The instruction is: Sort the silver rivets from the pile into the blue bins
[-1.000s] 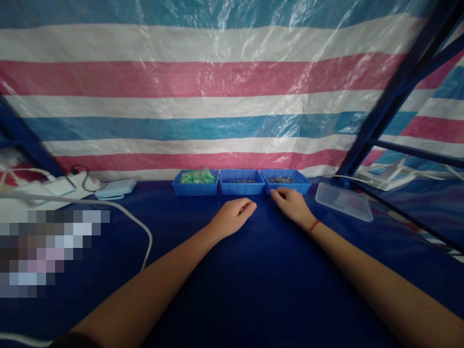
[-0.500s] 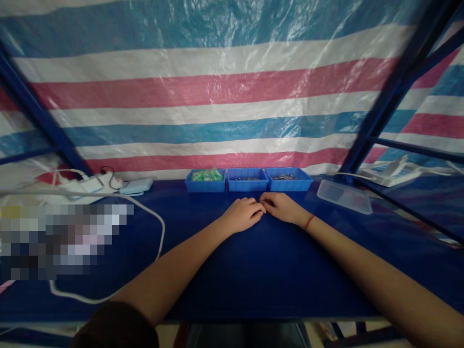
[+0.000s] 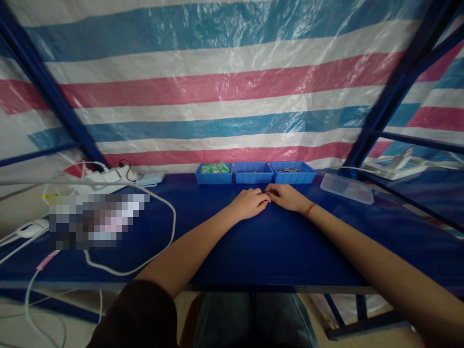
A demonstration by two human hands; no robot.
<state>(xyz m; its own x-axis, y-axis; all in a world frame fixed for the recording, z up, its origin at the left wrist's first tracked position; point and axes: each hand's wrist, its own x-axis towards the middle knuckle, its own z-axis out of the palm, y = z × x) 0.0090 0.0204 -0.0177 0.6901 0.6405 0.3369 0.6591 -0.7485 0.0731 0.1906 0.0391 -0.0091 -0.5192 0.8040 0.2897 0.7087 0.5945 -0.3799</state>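
Left fingers (image 3: 261, 198) and right fingers (image 3: 273, 188) meet, curled, any grip unclear; a forward knock could shift the middle blue bin (image 3: 253, 179) beyond them.

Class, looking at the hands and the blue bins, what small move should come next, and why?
Probably ease the right hand off the left hand toward the right-hand bin: the hands meet just short of it, and it holds small metal pieces.

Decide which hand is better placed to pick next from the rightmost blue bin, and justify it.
Right, probably. The right hand lies closer to the rightmost blue bin; the left hand lies farther left and would likely have to reach past the right.
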